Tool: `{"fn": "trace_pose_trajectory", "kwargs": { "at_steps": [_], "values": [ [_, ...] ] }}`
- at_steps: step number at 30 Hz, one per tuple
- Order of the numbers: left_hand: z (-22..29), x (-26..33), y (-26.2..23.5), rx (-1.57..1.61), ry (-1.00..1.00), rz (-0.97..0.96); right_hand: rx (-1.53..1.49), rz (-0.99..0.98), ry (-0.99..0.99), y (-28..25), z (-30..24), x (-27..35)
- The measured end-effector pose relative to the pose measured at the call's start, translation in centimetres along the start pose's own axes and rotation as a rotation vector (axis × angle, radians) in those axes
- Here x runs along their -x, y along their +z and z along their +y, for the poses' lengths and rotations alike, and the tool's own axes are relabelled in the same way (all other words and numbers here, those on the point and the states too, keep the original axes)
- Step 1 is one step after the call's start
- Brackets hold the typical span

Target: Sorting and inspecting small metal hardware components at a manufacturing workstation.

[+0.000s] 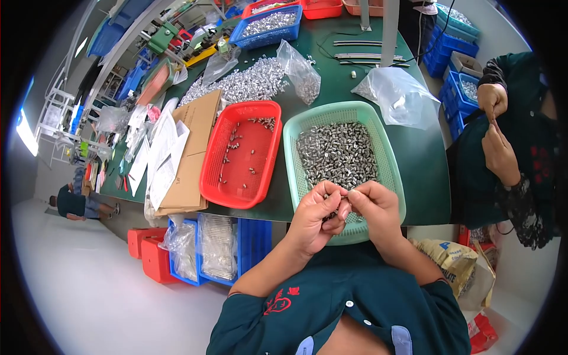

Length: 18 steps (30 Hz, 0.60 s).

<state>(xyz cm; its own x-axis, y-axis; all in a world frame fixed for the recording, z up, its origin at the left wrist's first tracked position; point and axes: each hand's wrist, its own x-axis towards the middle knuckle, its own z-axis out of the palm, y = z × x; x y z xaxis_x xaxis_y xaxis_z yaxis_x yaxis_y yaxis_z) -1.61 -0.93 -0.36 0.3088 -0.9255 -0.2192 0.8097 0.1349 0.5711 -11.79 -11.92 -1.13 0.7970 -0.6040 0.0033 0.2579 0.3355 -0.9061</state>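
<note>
My left hand [319, 214] and my right hand [377, 207] meet over the near side of a light green basket [291, 160]. Both are closed, thumbs and forefingers pinched together at one spot; whatever sits between the fingertips is too small to make out. Beneath them, many small grey metal parts [337, 151] fill much of the basket. To its left stands a red basket [236, 177] with a few of the same small parts scattered on its bottom.
A heap of shiny parts [248, 80] lies behind the red basket, near clear plastic bags [299, 74]. Cardboard [189, 160] and papers lie at the left. A blue bin [269, 38] stands farther back. At the right, a co-worker's hands [497, 136] are close to the table edge.
</note>
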Motion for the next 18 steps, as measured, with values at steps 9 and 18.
{"fn": "trace_pose_trajectory", "kwargs": {
  "at_steps": [9, 18],
  "values": [
    [0.6, 0.4, -0.4, 0.003, -0.023, 0.164, 0.043, 0.065, 0.112, -1.5, -0.1, -0.8],
    [1.1, 0.6, -0.5, 0.017, -0.068, 0.138, 0.977, 0.079, -0.614, -1.1, -2.7, -0.6]
  ]
}}
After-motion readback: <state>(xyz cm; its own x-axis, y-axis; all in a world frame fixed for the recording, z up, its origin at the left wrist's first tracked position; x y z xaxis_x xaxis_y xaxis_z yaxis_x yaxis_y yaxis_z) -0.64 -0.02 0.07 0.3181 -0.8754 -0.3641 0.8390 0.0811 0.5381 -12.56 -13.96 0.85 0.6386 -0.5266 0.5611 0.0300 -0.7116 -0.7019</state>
